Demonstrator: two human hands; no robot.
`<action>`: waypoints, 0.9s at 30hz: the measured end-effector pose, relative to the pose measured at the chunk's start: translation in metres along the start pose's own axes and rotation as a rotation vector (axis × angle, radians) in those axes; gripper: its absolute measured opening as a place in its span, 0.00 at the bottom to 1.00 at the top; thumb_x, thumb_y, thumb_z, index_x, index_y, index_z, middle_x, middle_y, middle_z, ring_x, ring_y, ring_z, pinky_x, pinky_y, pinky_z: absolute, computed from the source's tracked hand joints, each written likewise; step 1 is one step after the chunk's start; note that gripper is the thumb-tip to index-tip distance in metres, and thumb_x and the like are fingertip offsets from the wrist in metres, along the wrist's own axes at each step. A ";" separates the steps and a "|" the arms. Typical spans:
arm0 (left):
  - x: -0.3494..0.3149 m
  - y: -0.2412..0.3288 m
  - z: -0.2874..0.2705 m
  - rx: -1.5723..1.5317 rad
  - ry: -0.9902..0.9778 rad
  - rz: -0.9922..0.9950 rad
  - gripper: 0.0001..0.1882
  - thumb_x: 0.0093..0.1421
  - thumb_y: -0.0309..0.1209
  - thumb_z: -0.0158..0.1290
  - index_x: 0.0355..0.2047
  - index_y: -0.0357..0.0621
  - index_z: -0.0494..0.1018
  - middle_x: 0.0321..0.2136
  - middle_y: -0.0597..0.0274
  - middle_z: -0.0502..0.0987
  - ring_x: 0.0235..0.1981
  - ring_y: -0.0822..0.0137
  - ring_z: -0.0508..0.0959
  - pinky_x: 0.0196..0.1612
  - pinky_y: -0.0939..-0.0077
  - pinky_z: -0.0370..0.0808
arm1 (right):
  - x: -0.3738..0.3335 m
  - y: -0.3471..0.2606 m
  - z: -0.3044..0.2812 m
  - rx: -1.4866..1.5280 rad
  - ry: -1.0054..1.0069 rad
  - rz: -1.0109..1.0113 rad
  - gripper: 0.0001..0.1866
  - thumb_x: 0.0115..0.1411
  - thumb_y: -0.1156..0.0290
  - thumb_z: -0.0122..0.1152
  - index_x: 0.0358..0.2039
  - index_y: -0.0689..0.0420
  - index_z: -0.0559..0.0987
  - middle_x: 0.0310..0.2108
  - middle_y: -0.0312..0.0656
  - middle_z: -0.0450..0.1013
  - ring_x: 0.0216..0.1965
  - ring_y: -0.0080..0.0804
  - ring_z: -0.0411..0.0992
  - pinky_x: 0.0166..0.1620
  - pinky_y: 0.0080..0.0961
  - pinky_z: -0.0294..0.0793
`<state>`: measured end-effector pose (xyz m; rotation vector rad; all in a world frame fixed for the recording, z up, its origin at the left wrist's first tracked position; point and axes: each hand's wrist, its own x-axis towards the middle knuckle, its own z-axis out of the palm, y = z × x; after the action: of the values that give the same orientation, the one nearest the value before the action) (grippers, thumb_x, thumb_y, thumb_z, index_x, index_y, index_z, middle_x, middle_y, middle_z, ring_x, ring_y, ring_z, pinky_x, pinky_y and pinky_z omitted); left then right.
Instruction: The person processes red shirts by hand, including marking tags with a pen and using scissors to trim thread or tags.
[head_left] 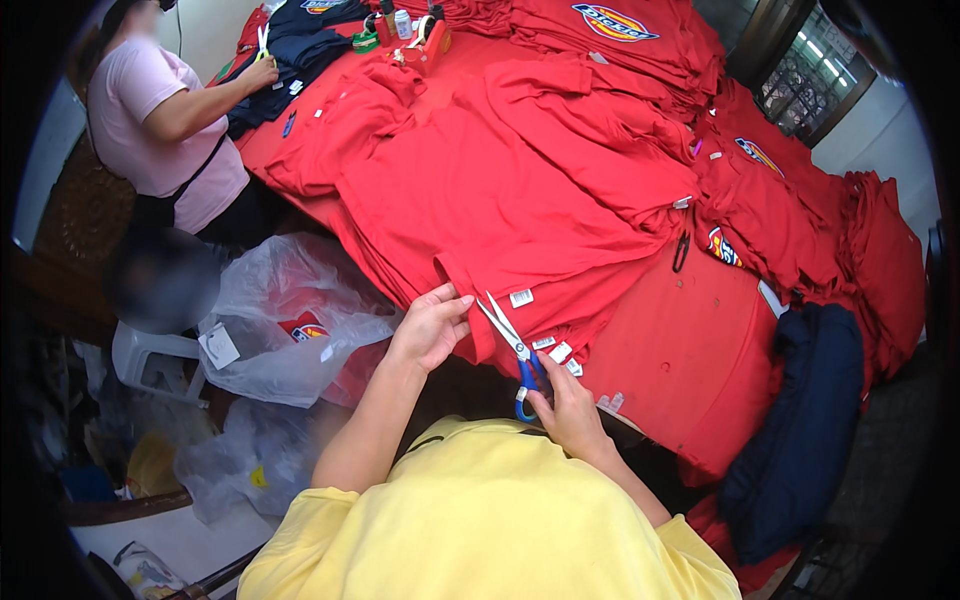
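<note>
A red shirt [530, 190] lies spread over the table in front of me, its near edge close to my body. At that edge, my left hand [430, 328] pinches the fabric between thumb and fingers. My right hand [577, 408] holds a pair of scissors [507, 328] by the blue handles. Their blades are parted and point up and left, close to my left fingertips. Just right of the blades is a white label [521, 298] on the cloth. More white tags [560, 352] show at the fabric's edge by my right hand.
A co-worker [165, 110] at the far left holds scissors [263, 45] over navy garments [300, 40]. Stacked red shirts [630, 60] line the back and right. A red tape dispenser [428, 45], black snips [681, 252], a plastic bag [285, 340] and a navy garment [800, 430] surround me.
</note>
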<state>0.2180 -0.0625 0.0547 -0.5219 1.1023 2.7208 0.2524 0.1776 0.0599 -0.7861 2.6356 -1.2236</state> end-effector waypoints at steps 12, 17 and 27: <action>-0.008 -0.004 0.013 0.063 0.001 0.084 0.13 0.59 0.20 0.50 0.46 0.35 0.71 0.43 0.57 0.76 0.44 0.66 0.77 0.48 0.69 0.76 | 0.007 0.000 0.007 0.126 0.037 -0.044 0.28 0.57 0.76 0.58 0.58 0.65 0.63 0.32 0.54 0.71 0.29 0.44 0.74 0.32 0.34 0.72; -0.006 -0.006 0.012 0.061 0.006 0.087 0.13 0.59 0.20 0.50 0.46 0.33 0.70 0.42 0.56 0.76 0.43 0.66 0.77 0.48 0.69 0.76 | 0.005 0.004 0.009 0.314 -0.021 0.078 0.26 0.59 0.78 0.55 0.58 0.66 0.63 0.29 0.50 0.72 0.26 0.33 0.74 0.31 0.29 0.72; -0.002 -0.007 0.014 0.060 0.032 0.059 0.13 0.61 0.22 0.49 0.47 0.33 0.70 0.43 0.57 0.76 0.43 0.66 0.77 0.49 0.70 0.75 | 0.005 0.001 0.000 1.059 -0.139 0.399 0.27 0.60 0.77 0.54 0.59 0.66 0.62 0.33 0.41 0.72 0.26 0.26 0.73 0.31 0.22 0.75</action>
<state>0.2183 -0.0483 0.0602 -0.5342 1.2215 2.7288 0.2482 0.1754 0.0596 -0.1262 1.5173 -1.9706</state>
